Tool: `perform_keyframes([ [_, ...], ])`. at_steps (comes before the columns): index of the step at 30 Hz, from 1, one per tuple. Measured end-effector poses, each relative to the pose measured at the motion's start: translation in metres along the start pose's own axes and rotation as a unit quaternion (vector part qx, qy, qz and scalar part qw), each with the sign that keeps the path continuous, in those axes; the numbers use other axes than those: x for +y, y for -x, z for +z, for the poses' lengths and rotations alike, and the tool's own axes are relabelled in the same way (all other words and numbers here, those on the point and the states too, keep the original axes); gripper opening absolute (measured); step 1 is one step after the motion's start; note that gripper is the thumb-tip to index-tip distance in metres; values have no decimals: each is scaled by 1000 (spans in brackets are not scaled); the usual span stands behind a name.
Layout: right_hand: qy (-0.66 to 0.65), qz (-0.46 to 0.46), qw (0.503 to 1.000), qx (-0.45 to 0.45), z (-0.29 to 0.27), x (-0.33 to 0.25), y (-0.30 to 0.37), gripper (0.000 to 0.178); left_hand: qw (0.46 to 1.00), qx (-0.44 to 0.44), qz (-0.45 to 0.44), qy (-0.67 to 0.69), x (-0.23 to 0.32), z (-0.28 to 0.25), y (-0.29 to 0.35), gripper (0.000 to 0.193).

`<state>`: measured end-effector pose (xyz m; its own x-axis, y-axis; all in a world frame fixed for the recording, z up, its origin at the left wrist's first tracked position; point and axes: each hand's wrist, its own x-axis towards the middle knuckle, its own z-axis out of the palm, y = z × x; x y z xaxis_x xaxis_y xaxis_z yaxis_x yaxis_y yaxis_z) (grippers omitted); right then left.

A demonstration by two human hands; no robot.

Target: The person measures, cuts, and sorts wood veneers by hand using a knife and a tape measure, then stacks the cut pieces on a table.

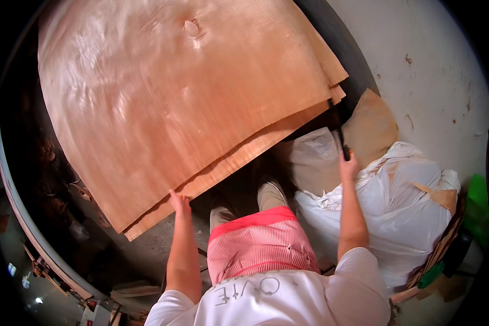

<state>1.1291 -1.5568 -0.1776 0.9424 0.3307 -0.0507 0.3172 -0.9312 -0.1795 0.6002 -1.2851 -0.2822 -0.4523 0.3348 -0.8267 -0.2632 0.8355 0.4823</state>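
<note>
A stack of large, thin orange-brown wood veneer sheets (pixel 179 98) spreads out in front of me, its near edges slightly offset. My left hand (pixel 180 202) is at the near left edge of the stack, its fingers closed on the edge of a veneer sheet. Some of those fingers are hard to make out. On the right, my right hand (pixel 349 166) is wrapped round the dark handle of a long, thin, knife-like tool (pixel 339 133). The tool's dark blade points away from me, its far end by the right corner of the sheets.
A big white plastic bundle (pixel 375 212) lies to my right, with a tan sheet piece (pixel 370 127) behind it. Green plastic (pixel 478 204) is at the far right. A pale wall or floor surface (pixel 424 70) rises beyond. Scraps and a curved pale rim (pixel 24 209) lie left.
</note>
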Motion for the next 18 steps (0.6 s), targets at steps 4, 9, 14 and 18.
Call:
perform_keyframes([
  [4,9,-98,995,35,-48,3,-40,21,988,-65,55,-127,-11,32,33,32],
  [9,-73,-154,980,-99,-35,-79,-29,31,950,-58,141,-273,-22,38,4,44],
  [14,-240,-175,946,-133,59,-152,30,24,914,-67,183,-354,-27,61,28,56],
  [18,-313,-157,916,-196,91,-189,42,19,861,-95,257,-430,-32,83,84,53],
])
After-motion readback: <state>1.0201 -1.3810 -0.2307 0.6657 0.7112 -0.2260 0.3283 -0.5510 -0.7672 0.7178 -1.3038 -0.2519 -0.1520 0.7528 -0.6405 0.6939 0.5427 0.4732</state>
